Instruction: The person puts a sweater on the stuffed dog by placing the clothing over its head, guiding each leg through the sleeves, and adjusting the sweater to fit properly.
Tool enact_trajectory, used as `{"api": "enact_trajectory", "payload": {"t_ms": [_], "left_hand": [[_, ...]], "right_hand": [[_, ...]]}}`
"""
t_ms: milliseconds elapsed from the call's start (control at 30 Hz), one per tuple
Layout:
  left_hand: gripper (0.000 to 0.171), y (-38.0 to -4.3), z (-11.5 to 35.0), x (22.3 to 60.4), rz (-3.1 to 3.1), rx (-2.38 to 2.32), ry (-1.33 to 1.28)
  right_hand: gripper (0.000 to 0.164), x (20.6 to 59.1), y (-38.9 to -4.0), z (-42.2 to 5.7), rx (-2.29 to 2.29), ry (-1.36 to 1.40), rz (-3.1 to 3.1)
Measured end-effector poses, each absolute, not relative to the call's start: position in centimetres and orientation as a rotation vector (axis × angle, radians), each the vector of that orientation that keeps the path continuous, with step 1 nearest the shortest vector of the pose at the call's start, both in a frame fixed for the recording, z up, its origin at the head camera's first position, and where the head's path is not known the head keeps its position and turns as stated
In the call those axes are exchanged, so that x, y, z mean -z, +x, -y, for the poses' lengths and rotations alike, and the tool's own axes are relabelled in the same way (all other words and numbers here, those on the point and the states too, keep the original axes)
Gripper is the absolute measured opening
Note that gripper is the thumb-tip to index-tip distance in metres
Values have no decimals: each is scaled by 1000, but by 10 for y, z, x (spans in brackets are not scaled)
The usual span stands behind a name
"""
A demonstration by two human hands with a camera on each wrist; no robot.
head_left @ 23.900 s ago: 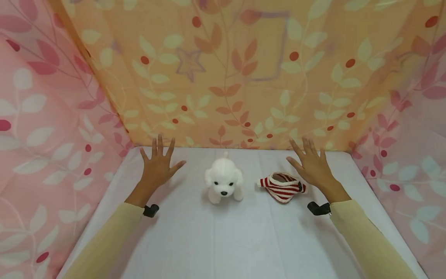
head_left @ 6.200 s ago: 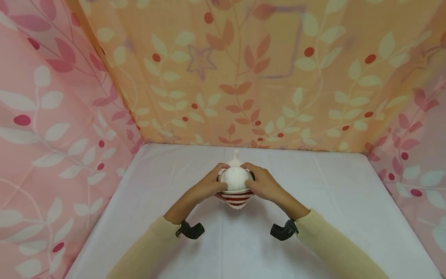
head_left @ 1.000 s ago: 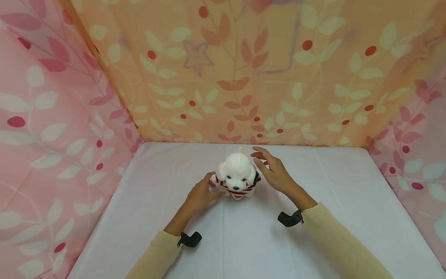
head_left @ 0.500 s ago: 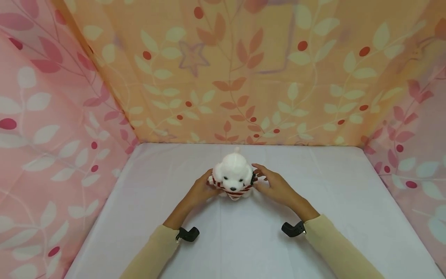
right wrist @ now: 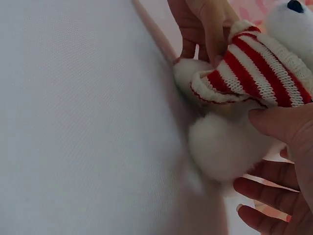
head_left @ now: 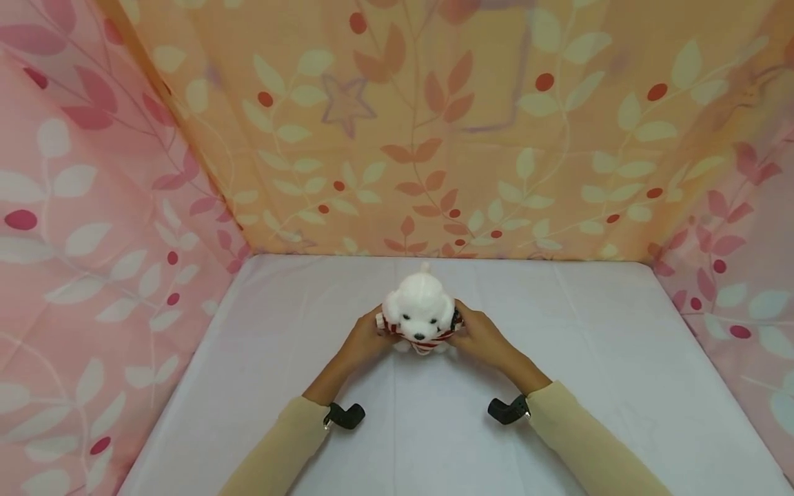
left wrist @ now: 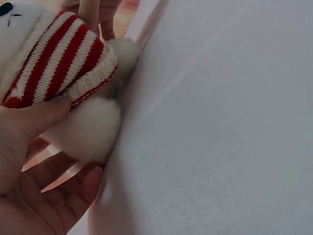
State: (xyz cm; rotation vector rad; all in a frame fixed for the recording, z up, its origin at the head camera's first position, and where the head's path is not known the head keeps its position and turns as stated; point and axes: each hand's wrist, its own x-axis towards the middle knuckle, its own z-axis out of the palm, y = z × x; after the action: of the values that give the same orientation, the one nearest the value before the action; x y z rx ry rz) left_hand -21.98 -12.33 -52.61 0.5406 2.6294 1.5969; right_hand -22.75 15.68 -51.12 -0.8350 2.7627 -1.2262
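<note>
A white plush dog (head_left: 419, 296) stands on the table facing me, wearing a red-and-white striped knitted garment (right wrist: 259, 63) round its neck and chest. My left hand (head_left: 364, 341) holds the dog's side; in the left wrist view its thumb (left wrist: 44, 115) lies on the garment's lower edge and its fingers curl beside the front leg (left wrist: 90, 127). On the opposite side my right hand (head_left: 484, 337) holds the dog likewise, thumb (right wrist: 279, 120) at the garment's edge and fingers behind the other leg (right wrist: 222, 147). The dog's back and hind legs are hidden.
A white cloth covers the table (head_left: 422, 427). Behind it hangs an orange leaf-print curtain (head_left: 397, 124), with pink ones at the left (head_left: 80, 275) and right (head_left: 744, 275). A black wrist camera sits on each wrist.
Much earlier the striped garment lay apart at the dog's right-hand side in view; now the dog wears it. Over the last second my right hand has come down from beside the head to grip the dog's side.
</note>
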Motion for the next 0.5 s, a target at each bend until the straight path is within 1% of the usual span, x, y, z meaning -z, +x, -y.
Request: {"api": "enact_trajectory", "payload": {"t_ms": [200, 333, 433, 500], "left_hand": [[46, -221, 118, 526, -2606, -1662, 534], [38, -220, 113, 522, -2587, -1663, 496], [37, -219, 110, 516, -2491, -1719, 452], [37, -219, 108, 510, -2393, -1786, 434]], "right_hand": [[63, 511, -229, -154, 1241, -795, -2801], [65, 508, -229, -154, 1267, -765, -2799], [64, 501, -228, -156, 1315, -744, -2772], [60, 495, -227, -157, 1359, -713, -2742]]}}
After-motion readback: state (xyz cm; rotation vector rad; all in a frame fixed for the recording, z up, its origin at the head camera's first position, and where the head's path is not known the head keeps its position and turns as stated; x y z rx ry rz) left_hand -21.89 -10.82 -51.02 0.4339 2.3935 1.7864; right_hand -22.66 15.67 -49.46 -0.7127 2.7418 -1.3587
